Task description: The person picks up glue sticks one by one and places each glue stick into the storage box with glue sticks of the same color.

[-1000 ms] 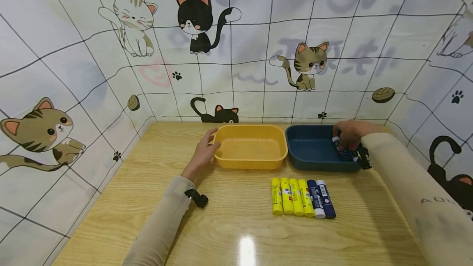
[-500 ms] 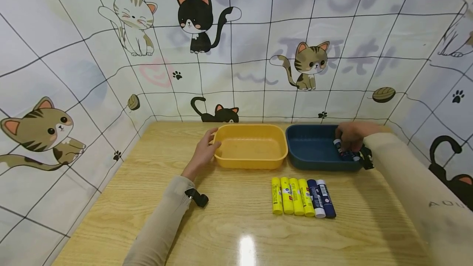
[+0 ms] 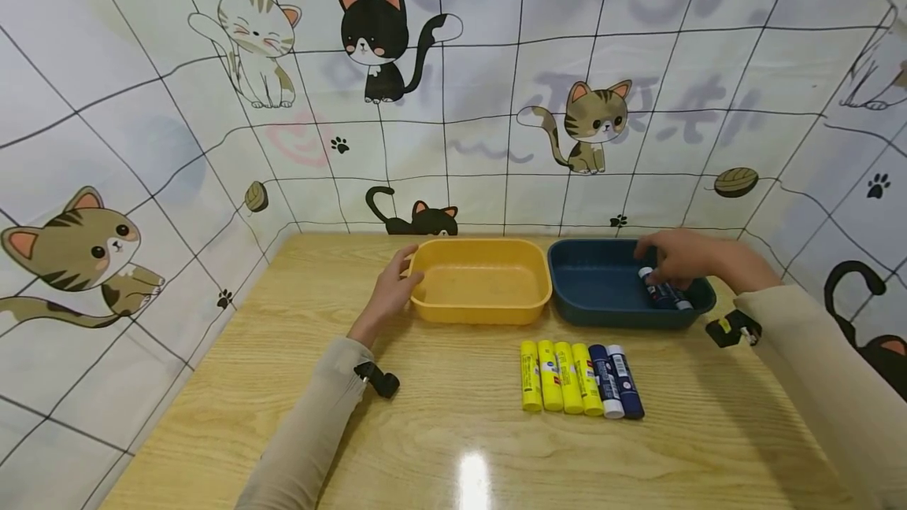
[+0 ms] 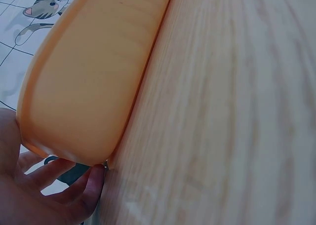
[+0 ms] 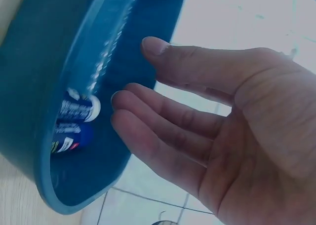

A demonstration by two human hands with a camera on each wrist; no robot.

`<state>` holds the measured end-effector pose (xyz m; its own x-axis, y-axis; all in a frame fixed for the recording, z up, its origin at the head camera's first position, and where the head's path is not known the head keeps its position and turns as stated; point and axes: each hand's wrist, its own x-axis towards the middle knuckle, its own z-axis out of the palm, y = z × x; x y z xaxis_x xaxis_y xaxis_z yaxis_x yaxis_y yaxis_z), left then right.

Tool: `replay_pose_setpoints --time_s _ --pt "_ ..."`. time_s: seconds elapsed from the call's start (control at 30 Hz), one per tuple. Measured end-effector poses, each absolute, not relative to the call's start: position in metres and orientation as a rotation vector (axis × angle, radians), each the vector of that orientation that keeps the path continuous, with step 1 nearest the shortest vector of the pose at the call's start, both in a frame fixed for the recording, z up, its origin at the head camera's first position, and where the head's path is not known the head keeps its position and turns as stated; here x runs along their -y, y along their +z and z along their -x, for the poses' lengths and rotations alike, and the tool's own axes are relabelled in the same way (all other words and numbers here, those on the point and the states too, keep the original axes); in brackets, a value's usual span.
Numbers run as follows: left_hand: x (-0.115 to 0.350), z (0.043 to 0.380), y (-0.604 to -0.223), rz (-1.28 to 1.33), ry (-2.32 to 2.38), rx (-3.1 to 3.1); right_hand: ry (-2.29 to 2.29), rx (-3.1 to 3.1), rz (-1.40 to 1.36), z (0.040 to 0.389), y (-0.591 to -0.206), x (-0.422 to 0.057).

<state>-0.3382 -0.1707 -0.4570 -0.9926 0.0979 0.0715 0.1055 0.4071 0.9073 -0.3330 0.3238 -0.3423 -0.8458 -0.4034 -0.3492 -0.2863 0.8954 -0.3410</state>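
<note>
My left hand (image 3: pixel 390 290) holds the left end of a yellow plastic tray (image 3: pixel 482 313), thumb at the rim and bent fingers against the outer end wall in the left wrist view. Over the right end of a dark blue tray (image 3: pixel 602 316), my right hand (image 3: pixel 683 256) has its fingers apart and nothing between them. Beneath it, two dark blue glue sticks lie side by side inside that tray; the right wrist view shows one glue stick (image 5: pixel 78 108) with a white end and another glue stick (image 5: pixel 71 136) with a blue end.
Before the trays, several yellow glue sticks (image 3: pixel 558 378) and two dark blue glue sticks (image 3: pixel 615 382) lie in one row on the wooden table (image 3: pixel 425 431). A cat-print wall covering (image 3: pixel 482 140) rises behind the trays and at both sides.
My right hand has let go of a dark blue glue stick in the blue tray, spread its fingers and shifted slightly right. My left hand and the table's glue sticks stay put.
</note>
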Motion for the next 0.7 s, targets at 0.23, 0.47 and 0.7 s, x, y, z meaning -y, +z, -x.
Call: replay_pose_setpoints --time_s 0.23,0.47,0.7 --pt "0.171 0.338 -0.456 0.183 -1.687 2.629 -0.448 -2.739 0.621 0.300 -0.341 -0.314" --pt "0.171 0.339 -0.456 0.179 -1.677 2.631 -0.551 -2.795 0.665 0.264 -0.346 -0.305" --pt "0.171 0.337 -0.456 0.197 -1.679 2.634 -0.573 -2.812 0.776 0.242 -0.359 -0.300"
